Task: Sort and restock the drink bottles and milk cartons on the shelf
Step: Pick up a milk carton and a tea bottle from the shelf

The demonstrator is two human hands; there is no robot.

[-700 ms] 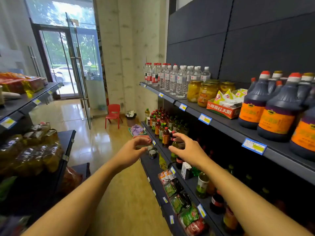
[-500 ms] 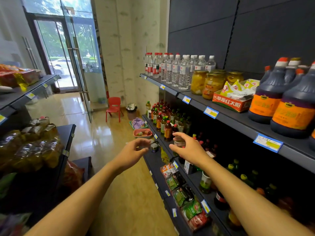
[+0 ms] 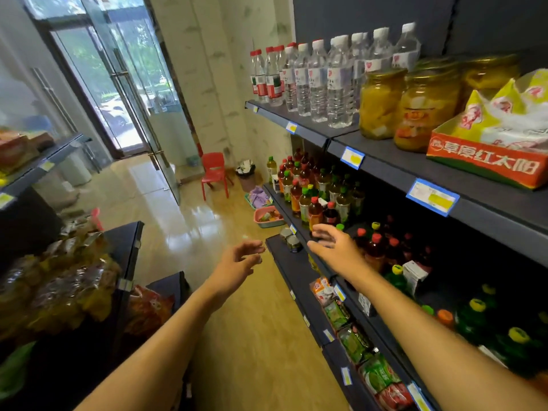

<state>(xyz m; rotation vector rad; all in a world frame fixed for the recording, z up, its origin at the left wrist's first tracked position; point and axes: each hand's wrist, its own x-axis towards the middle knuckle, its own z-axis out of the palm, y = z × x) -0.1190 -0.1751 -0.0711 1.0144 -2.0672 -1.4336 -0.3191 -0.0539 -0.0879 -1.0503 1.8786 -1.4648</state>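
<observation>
Both hands (image 3: 284, 256) empty beside shelf edge (image 3: 299, 232)

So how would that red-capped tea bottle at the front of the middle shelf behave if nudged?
The red-capped tea bottle looks tall, narrow and full, so probably heavy and apt to tip. Neighbouring bottles could fall with it. The right hand is open near it.

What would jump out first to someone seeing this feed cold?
Two bare hands, left hand and right hand, reach out open toward the tea bottles on the middle shelf. Above them stand water bottles and yellow jars; a red chair sits by the glass door.
</observation>
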